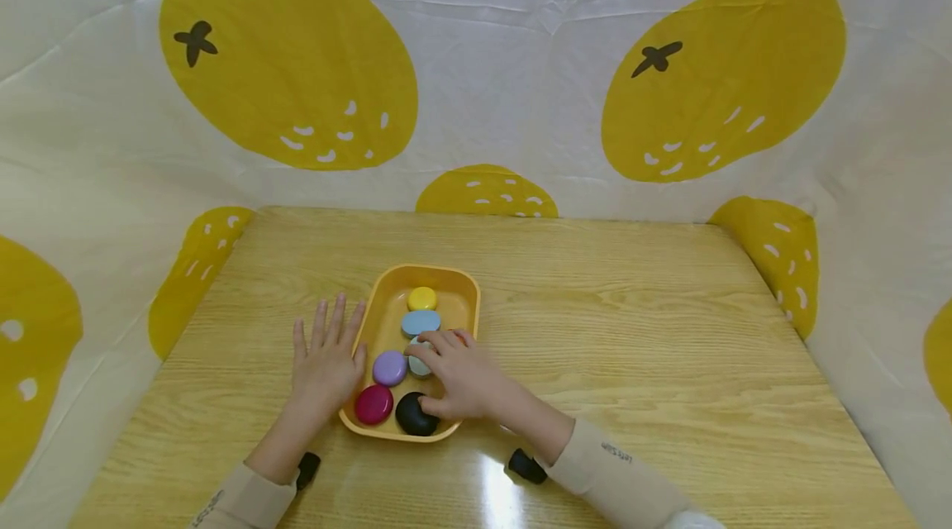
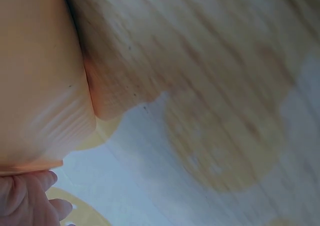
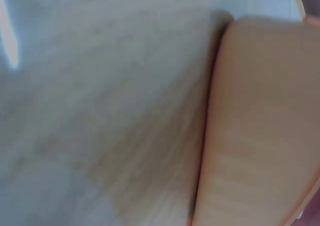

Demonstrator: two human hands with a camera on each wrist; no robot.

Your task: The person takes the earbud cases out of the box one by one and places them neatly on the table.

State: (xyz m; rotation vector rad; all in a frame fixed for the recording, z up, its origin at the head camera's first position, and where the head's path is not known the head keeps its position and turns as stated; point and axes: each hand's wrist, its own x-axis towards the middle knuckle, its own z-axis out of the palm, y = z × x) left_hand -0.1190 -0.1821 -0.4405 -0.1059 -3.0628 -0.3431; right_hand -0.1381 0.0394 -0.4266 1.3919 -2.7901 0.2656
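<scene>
A pale mint piece (image 1: 418, 363) and a black rounded piece (image 1: 409, 416) lie in an orange-yellow tray (image 1: 382, 331), under the fingertips and thumb of the right hand (image 1: 464, 378). Its fingers bend loosely, the thumb spread apart; I cannot tell whether it grips anything (a bit of red-orange (image 1: 460, 336) shows by the knuckles). Also in the tray are a yellow disc (image 1: 422, 298), a light-blue oval (image 1: 421, 321), a lavender disc (image 1: 390, 368) and a crimson disc (image 1: 374, 404). The left hand (image 1: 325, 372), holding nothing, lies with fingers spread beside the tray's left rim. Beige sleeves (image 1: 617, 475) cover both forearms. The tray rests on a wood-grain table (image 1: 632, 331), backed by white cloth (image 1: 513, 99) printed with yellow fruit shapes (image 1: 297, 74).
</scene>
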